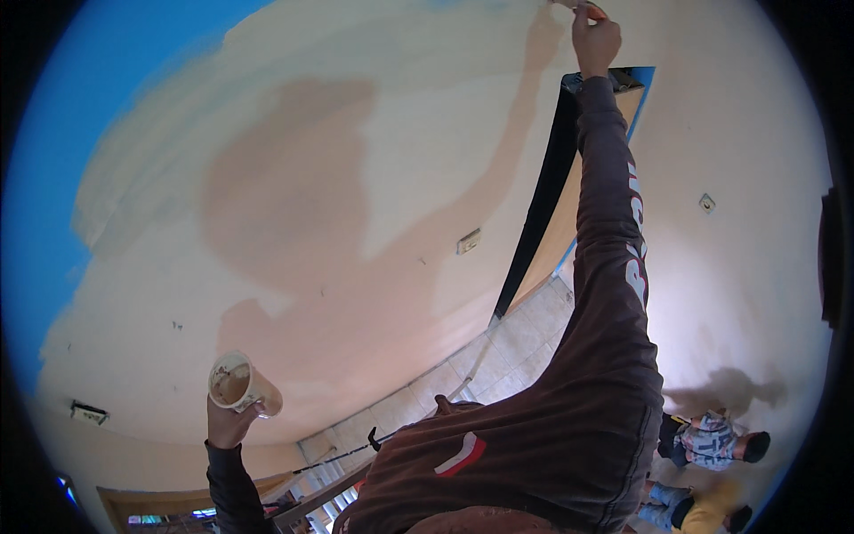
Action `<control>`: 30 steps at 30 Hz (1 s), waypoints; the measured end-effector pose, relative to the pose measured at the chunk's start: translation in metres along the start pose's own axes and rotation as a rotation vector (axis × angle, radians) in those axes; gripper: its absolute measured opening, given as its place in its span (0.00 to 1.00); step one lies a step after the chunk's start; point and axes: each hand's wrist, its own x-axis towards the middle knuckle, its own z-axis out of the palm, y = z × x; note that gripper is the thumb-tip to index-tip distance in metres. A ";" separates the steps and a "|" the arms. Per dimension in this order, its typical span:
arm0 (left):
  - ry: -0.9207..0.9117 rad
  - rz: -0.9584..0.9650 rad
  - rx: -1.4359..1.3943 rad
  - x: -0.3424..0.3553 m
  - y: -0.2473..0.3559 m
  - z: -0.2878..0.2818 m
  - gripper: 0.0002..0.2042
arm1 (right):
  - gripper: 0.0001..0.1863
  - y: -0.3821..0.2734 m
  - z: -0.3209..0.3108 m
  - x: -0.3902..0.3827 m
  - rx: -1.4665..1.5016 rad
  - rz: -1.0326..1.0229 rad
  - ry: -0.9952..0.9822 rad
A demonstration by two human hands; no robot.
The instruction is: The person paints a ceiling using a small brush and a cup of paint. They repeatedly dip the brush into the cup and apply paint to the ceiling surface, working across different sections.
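Observation:
My left hand (pixel 229 422) is wrapped round a whitish cup (pixel 265 397), low on the left. Beige paint (pixel 234 383) is inside the cup, and its rim is smeared. High above, my right arm is stretched up to the wall, and my right hand (pixel 596 41) is closed on a small paintbrush (pixel 566 4). Its bristle end runs up to the top edge of the picture and is hard to make out. Fresh beige paint coats most of the wall (pixel 427 116), while a blue area (pixel 44 196) shows at the far left. My shadow falls on the wall.
A doorway-like opening with a dark edge (pixel 538 191) stands below my right arm. Wall outlets (pixel 469 241) dot the beige surface. Pale floor tiles (pixel 511 347) lie far below. Two people, one in a patterned shirt (pixel 712 440), one in yellow (pixel 714 505), are at lower right.

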 end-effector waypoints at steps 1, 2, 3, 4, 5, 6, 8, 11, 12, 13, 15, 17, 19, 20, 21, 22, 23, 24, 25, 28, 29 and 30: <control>-0.004 -0.008 -0.010 -0.001 -0.003 -0.002 0.30 | 0.16 0.001 -0.003 0.000 -0.022 -0.007 0.026; -0.014 -0.008 -0.021 0.001 -0.004 -0.002 0.30 | 0.15 0.015 0.001 0.005 -0.250 0.016 0.062; -0.019 -0.004 -0.013 0.002 -0.005 -0.003 0.29 | 0.15 0.030 0.003 0.009 -0.285 0.017 0.042; -0.016 0.000 -0.005 0.002 -0.006 -0.003 0.29 | 0.16 0.035 0.005 0.013 -0.312 0.020 0.023; -0.014 0.005 0.004 0.003 -0.006 -0.003 0.29 | 0.16 0.040 0.008 0.016 -0.340 0.023 0.005; -0.013 0.005 -0.002 0.004 -0.004 -0.003 0.29 | 0.16 0.045 0.011 0.017 -0.300 -0.022 -0.002; 0.002 -0.008 -0.015 0.001 -0.002 -0.001 0.29 | 0.16 0.030 0.014 0.010 -0.204 -0.110 -0.029; -0.003 -0.033 -0.034 0.001 -0.010 -0.005 0.31 | 0.17 0.007 -0.009 0.009 -0.108 0.009 -0.005; -0.004 -0.022 -0.035 0.000 -0.011 -0.004 0.31 | 0.18 0.025 0.000 0.016 -0.181 0.027 0.076; -0.010 -0.008 -0.035 0.002 -0.008 -0.003 0.31 | 0.18 0.026 0.000 0.017 -0.170 0.029 0.062; -0.017 0.003 -0.026 0.003 -0.008 -0.003 0.31 | 0.18 0.028 -0.002 0.018 -0.147 0.033 0.035; -0.006 -0.003 -0.008 0.001 -0.009 -0.004 0.31 | 0.18 0.016 -0.004 0.014 -0.071 0.032 -0.053; -0.004 0.004 0.008 0.000 -0.009 -0.004 0.32 | 0.17 0.006 -0.007 0.010 0.003 0.028 -0.141; -0.004 0.009 0.015 0.001 -0.009 -0.004 0.32 | 0.17 0.010 -0.007 0.014 -0.027 0.064 -0.120; -0.011 0.003 0.008 0.002 -0.008 -0.003 0.32 | 0.17 0.018 -0.008 0.019 -0.057 0.101 -0.098; -0.023 -0.004 0.003 0.003 -0.004 -0.003 0.32 | 0.17 0.022 -0.010 0.021 -0.092 0.141 -0.078; -0.035 -0.012 -0.002 0.004 -0.002 -0.002 0.31 | 0.17 0.024 -0.008 0.020 -0.094 0.101 -0.031; -0.033 -0.005 -0.005 0.003 -0.004 -0.002 0.31 | 0.16 0.026 -0.004 0.018 -0.097 0.060 0.017; -0.029 0.005 -0.006 0.003 -0.005 -0.003 0.31 | 0.16 0.026 -0.001 0.016 -0.097 0.021 0.067; -0.033 0.014 -0.019 0.002 -0.006 -0.003 0.30 | 0.17 0.024 0.008 0.011 -0.105 -0.093 -0.030; -0.035 0.014 -0.026 0.002 -0.006 -0.003 0.30 | 0.17 0.024 0.008 0.013 -0.130 -0.079 -0.045; -0.026 0.014 -0.024 0.003 -0.006 -0.003 0.30 | 0.17 0.026 0.006 0.018 -0.155 -0.066 -0.061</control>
